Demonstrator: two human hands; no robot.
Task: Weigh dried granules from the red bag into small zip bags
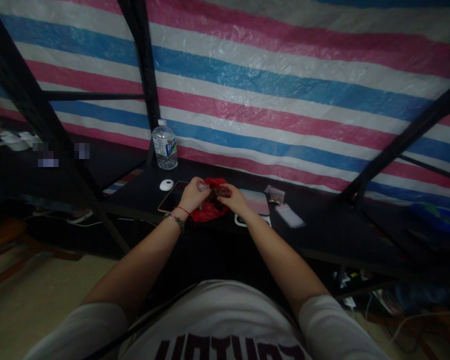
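Partway, I judge: left hand and right hand seemingly pinch a pouch over the red bag, filled packet aside, empty packet beside it.

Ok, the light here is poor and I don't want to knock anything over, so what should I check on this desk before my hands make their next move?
1. Both hands at the work: ok. The left hand and right hand meet over the red bag.
2. What the fingers grip: cannot tell. It is too dim and small to see.
3. Red bag supported: ok. It lies on the desk.
4. Water bottle safe: ok. It is upright, capped, and behind the left hand, apart from it.
5. Pouches in view: ok. A dark-filled pouch and a flat clear pouch lie right of the pink pad.
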